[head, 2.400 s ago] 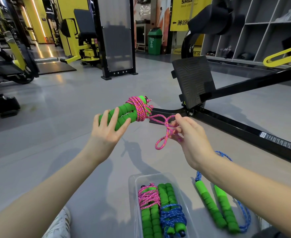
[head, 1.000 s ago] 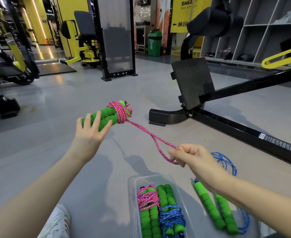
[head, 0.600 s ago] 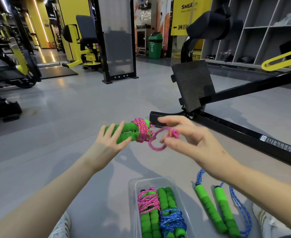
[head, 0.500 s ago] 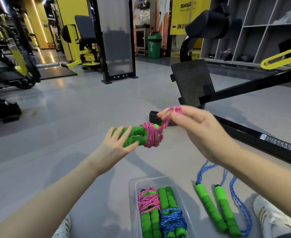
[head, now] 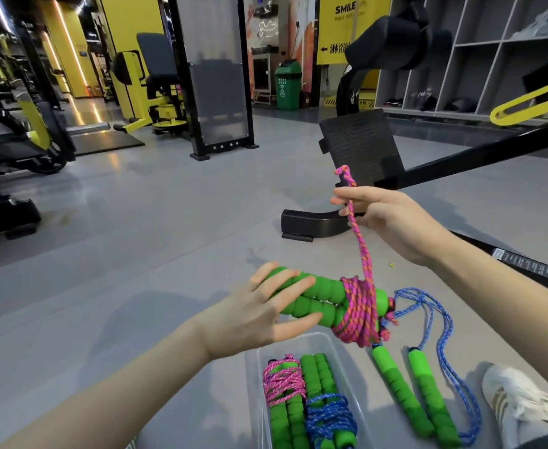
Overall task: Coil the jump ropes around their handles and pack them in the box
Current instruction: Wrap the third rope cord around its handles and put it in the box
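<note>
Four jump ropes are in view, each with two green handles. Two coiled bundles, a pink bundle (head: pixel 282 382) and a blue bundle (head: pixel 329 416), lie lengthwise in the clear box (head: pixel 292 343). A loose blue rope (head: pixel 423 390) lies on the floor (head: pixel 169 238) just right of the box. The held pink rope (head: pixel 360 309) hangs above the box, its long axis left-right and its coiled end pointing right. The left hand (head: pixel 253 315) has its grip curled round the handles. The right hand (head: pixel 392 222) has its grip pinching the rope's free end, which runs upward.

One head-worn wide-angle view looks forward and down, close over the near floor (head: pixel 110 286), a yellow gym machine (head: pixel 129 77) far left.
</note>
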{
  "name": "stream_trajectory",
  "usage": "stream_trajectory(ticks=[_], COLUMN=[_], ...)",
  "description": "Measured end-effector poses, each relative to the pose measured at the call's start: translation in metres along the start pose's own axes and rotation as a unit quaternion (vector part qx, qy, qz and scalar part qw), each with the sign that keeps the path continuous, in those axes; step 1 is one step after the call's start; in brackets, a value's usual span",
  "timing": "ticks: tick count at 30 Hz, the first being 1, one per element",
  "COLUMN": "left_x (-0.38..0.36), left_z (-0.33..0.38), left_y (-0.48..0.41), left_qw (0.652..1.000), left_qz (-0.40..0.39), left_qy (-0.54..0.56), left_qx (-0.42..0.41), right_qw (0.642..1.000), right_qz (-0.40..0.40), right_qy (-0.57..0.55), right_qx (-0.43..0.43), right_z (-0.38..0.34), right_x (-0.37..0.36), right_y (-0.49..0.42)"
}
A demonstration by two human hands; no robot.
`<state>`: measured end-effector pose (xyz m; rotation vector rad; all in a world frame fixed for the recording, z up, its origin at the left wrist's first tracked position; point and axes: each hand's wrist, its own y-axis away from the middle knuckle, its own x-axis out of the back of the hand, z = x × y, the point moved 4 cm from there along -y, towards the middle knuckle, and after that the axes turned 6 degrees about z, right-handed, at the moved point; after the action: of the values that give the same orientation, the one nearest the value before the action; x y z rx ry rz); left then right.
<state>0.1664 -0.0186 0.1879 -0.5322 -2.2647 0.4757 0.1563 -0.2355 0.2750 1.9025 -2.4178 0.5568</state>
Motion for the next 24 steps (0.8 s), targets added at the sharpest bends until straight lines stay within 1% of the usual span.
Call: stream_trajectory(ticks=[2,5,8,11,13,15,19,22,24], left_x=[0.009,0.017,0.02,0.014,0.007,0.003,-0.001,-0.005,-0.006], left_z=[-0.003,-0.015,-0.03,-0.039,-0.043,-0.048,-0.051,-0.048,-0.047], left_y=[-0.01,-0.02,-0.022,-0.015,-0.007,0.0,0.005,0.005,0.004], left_qw=[0.999,0.993,0.986,0.98,0.974,0.97,0.964,0.958,0.955], left_qz=[0.042,0.097,0.119,0.123,0.116,0.111,0.091,0.078,0.082], left_qy=[0.004,-0.017,-0.044,-0.056,-0.065,-0.07,-0.055,-0.041,-0.034], left_qx=[0.02,0.064,0.105,0.149,0.181,0.203,0.244,0.272,0.284], right_qw=[0.999,0.994,0.991,0.986,0.984,0.983,0.984,0.969,0.958], right_qz=[-0.008,-0.045,-0.036,-0.075,-0.057,-0.018,0.036,0.071,0.089], right_qy=[-0.011,-0.035,-0.03,-0.069,-0.097,-0.119,-0.125,-0.204,-0.238], right_qx=[-0.038,-0.095,-0.129,-0.135,-0.141,-0.135,-0.119,-0.123,-0.131], right_z=[0.013,0.028,0.045,0.055,0.059,0.06,0.059,0.057,0.057], right_x=[0.007,0.005,-0.011,-0.029,-0.03,-0.031,-0.038,-0.043,-0.045], right_y=[0.001,0.014,0.032,0.04,0.038,0.036,0.037,0.038,0.039])
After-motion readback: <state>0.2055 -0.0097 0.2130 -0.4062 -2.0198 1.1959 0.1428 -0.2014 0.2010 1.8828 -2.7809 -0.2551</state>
